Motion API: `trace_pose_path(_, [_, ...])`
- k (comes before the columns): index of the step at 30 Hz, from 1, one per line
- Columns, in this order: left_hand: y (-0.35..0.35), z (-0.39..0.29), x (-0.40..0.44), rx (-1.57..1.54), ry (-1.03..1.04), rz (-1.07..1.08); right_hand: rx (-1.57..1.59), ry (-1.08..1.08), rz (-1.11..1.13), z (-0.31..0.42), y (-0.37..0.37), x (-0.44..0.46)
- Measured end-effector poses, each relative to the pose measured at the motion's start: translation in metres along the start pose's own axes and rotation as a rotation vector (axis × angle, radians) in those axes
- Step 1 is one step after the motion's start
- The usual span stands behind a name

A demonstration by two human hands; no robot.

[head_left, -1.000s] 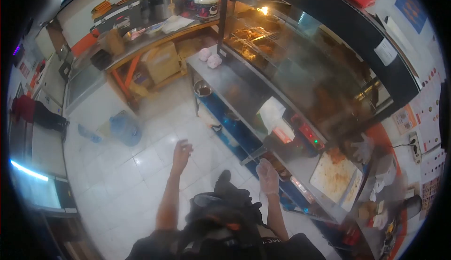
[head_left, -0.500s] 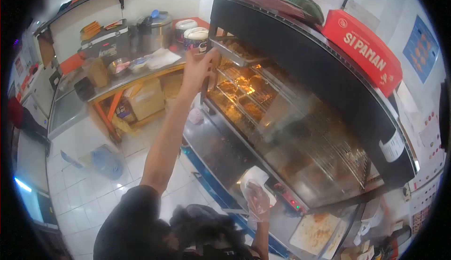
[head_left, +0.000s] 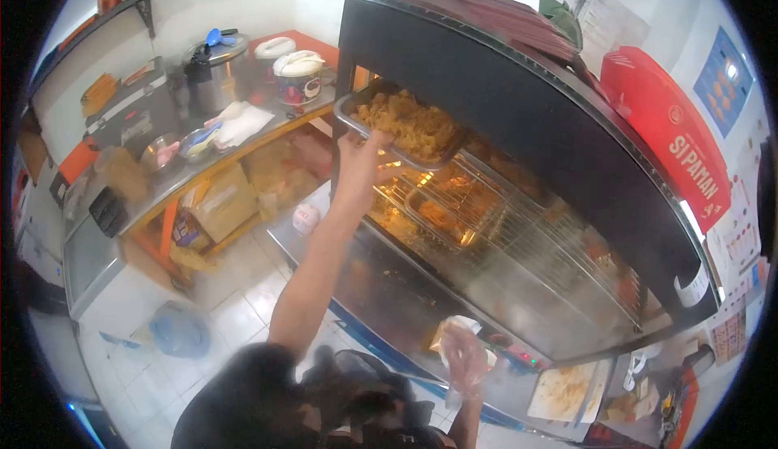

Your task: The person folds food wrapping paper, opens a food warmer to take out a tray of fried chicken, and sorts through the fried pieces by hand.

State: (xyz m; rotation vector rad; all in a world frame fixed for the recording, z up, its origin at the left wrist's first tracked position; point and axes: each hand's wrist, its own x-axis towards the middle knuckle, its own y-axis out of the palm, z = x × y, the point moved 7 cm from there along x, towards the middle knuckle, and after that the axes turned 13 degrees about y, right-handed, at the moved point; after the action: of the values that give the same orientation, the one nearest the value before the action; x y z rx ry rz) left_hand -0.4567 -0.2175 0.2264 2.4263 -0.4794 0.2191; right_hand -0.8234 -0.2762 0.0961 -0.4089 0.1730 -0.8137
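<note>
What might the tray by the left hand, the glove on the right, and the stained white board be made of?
Tray: probably metal with a smooth, shiny finish; its thin grey rim catches the light.
Glove: likely thin clear plastic, slightly glossy, since skin shows through.
Board: perhaps plastic, pale and rather matt under brown stains, though the look leaves that open.

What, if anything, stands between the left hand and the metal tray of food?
Nothing visible. The left hand grips the metal tray at its near rim, with nothing else showing between them.
</note>
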Motion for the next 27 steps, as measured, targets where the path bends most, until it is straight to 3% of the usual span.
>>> trace_pose_path(2, [-0.003,-0.004,-0.007,-0.027,-0.015,0.019,0.026,0.050,-0.025,0.037,0.007,0.020])
trace_pose_path(4, [-0.006,-0.009,-0.011,-0.058,0.001,0.019,0.084,-0.083,-0.062,0.054,0.013,0.035])
trace_pose_path(6, [-0.008,-0.008,-0.014,-0.089,0.001,0.015,0.130,-0.063,-0.061,0.073,0.021,0.045])
trace_pose_path(11, [-0.011,-0.004,-0.016,-0.083,-0.012,0.024,0.241,-0.026,0.003,0.085,0.044,0.045])
trace_pose_path(15, [-0.019,-0.004,-0.031,-0.118,0.026,0.007,0.091,-0.020,0.011,0.091,0.039,0.041])
trace_pose_path(18, [-0.025,-0.006,-0.049,-0.116,0.023,0.004,-0.071,-0.158,-0.054,0.129,0.029,0.042])
trace_pose_path(20, [-0.028,-0.008,-0.056,-0.101,0.037,-0.013,0.124,-0.264,-0.087,0.174,0.020,0.049])
trace_pose_path(24, [-0.037,-0.013,-0.074,-0.134,-0.013,-0.044,-0.422,-0.610,-0.137,0.270,0.032,0.081])
trace_pose_path(27, [-0.044,-0.015,-0.081,-0.141,-0.043,-0.043,-0.583,-0.654,0.013,0.300,0.067,0.120])
